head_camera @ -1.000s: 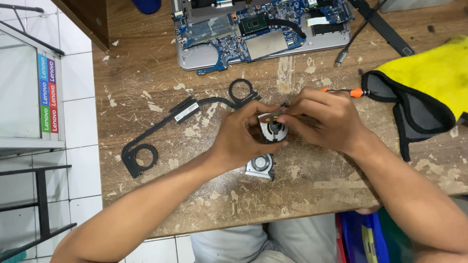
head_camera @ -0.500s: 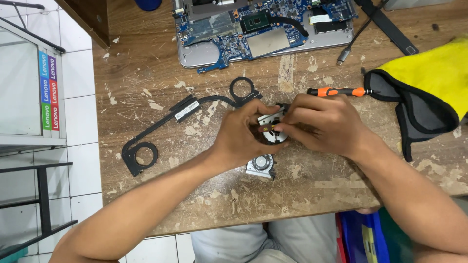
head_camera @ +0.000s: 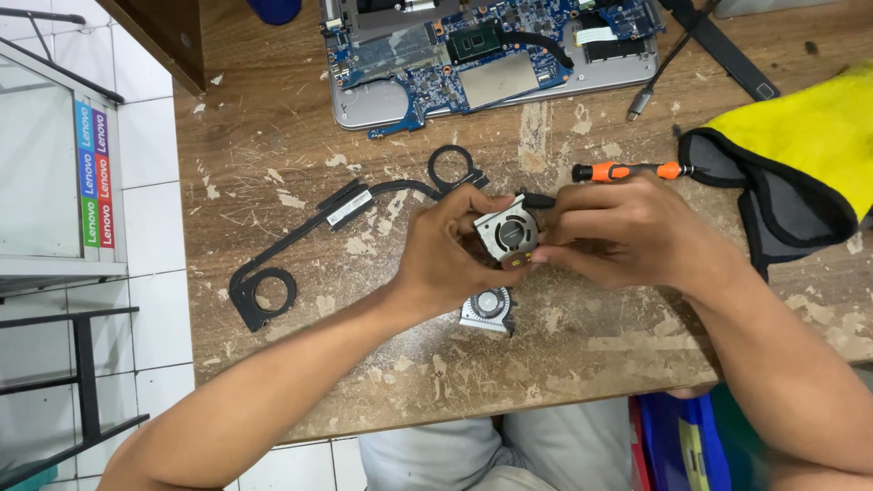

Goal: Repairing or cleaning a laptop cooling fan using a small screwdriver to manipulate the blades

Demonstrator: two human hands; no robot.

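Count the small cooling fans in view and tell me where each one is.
2. One fan is held between the left hand and right hand; the other fan lies on the wooden table just below.

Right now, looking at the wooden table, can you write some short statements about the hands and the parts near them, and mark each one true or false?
1. Both hands, the left hand and the right hand, hold one small fan. True.
2. The screwdriver with the orange grip is in the right hand. False: it lies on the table just beyond that hand.
3. A second fan lies on the table below the hands. True.
4. The opened laptop sits at the near edge, by the person's lap. False: it is at the far edge.
5. The yellow cloth lies on the right. True.
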